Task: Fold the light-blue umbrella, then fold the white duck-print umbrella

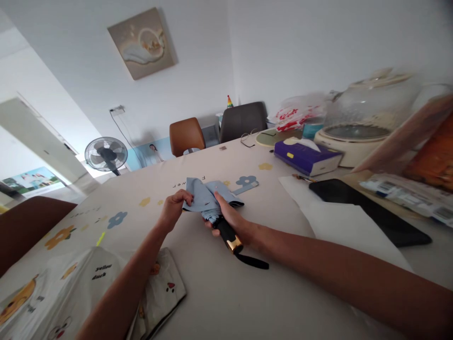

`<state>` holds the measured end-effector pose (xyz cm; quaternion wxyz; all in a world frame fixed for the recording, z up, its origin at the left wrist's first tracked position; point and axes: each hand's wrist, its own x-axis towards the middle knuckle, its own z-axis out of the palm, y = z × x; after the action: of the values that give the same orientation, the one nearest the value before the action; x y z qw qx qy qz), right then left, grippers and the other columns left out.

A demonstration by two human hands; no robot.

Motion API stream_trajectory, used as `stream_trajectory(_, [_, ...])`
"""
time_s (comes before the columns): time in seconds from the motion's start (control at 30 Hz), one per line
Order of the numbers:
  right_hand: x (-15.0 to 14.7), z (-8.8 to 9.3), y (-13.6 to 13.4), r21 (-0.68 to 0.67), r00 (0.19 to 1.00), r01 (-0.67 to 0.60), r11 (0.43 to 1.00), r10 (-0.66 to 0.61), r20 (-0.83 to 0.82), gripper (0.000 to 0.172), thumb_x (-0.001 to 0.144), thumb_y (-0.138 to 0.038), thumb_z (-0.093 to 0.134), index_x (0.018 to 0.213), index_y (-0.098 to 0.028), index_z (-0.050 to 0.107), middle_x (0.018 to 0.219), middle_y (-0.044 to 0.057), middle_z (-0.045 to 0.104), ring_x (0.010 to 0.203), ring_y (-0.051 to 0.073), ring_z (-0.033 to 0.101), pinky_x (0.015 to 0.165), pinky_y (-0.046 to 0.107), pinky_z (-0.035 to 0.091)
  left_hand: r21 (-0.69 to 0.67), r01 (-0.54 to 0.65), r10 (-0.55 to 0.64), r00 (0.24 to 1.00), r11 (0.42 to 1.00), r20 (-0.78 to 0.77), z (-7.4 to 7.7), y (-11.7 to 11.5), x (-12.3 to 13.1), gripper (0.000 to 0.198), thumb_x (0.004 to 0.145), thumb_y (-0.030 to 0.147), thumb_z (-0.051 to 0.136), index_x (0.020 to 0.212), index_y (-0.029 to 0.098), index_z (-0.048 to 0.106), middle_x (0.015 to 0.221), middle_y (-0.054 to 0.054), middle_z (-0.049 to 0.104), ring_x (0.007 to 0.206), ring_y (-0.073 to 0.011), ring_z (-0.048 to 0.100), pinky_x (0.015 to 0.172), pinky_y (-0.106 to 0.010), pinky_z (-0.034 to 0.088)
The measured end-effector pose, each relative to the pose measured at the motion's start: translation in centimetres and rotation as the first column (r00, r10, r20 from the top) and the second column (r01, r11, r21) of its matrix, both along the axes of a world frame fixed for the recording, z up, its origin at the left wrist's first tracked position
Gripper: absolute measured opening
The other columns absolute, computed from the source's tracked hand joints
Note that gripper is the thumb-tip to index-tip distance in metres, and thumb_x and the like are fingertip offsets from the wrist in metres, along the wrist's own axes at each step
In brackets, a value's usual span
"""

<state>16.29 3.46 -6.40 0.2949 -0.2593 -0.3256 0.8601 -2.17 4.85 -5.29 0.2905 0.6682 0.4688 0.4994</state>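
Observation:
A folded light blue umbrella point(208, 196) with a black handle and gold ring lies across the middle of the table point(226, 293). My right hand point(231, 219) wraps round its shaft just above the handle, thumb pressed on the fabric. My left hand point(174, 205) pinches a flap of the blue canopy at its left side. A black wrist strap point(253, 262) trails from the handle toward me.
A printed cloth bag point(71, 293) lies at the front left under my left forearm. To the right are a white sheet point(339, 222), a black tablet point(368, 208), a purple tissue box point(306, 158), a glass-lidded cooker point(357, 127) and packets. Two chairs and a fan stand beyond the far edge.

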Motion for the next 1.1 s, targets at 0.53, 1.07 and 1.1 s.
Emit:
stream_trajectory(0.53, [-1.5,-0.4,-2.2,0.419,0.856,0.122,0.9,-0.309,0.415,0.016,0.071,-0.028,0.058,0.064,-0.018,0.048,0.04,-0.004,0.046,0.032,0.01,0.043,0.03,0.02,0.034,0.197,-0.346,0.395,0.854,0.917,-0.34,3.3,-1.5,1.1,0.027,0.068,0.009,0.037,0.066,0.019,0.062,0.076,-0.002,0.065,0.076,-0.016,0.058,0.075,-0.03,0.045])
stream_trajectory(1.07, [-1.7,-0.1,-3.3,0.544,0.856,0.058,0.837,-0.322,0.404,0.015,0.066,-0.026,0.059,0.066,-0.018,0.046,0.047,-0.005,0.047,0.033,0.007,0.041,0.032,0.02,0.033,0.045,-0.496,0.497,0.854,0.867,-0.155,-0.1,0.1,2.6,0.057,0.087,0.039,0.036,0.138,0.017,0.026,0.15,-0.006,0.008,0.137,-0.0162,0.005,0.112,-0.033,0.005])
stream_trajectory(1.1, [-1.8,-0.3,-3.3,0.542,0.858,0.06,0.838,-0.32,0.401,0.015,0.065,-0.026,0.06,0.067,-0.018,0.047,0.048,-0.005,0.048,0.033,0.008,0.042,0.031,0.02,0.034,0.007,-0.516,0.512,0.849,0.857,-0.134,0.0,0.1,2.4,0.059,0.087,0.041,0.035,0.139,0.017,0.023,0.151,-0.006,0.007,0.137,-0.0161,0.005,0.112,-0.032,0.005])
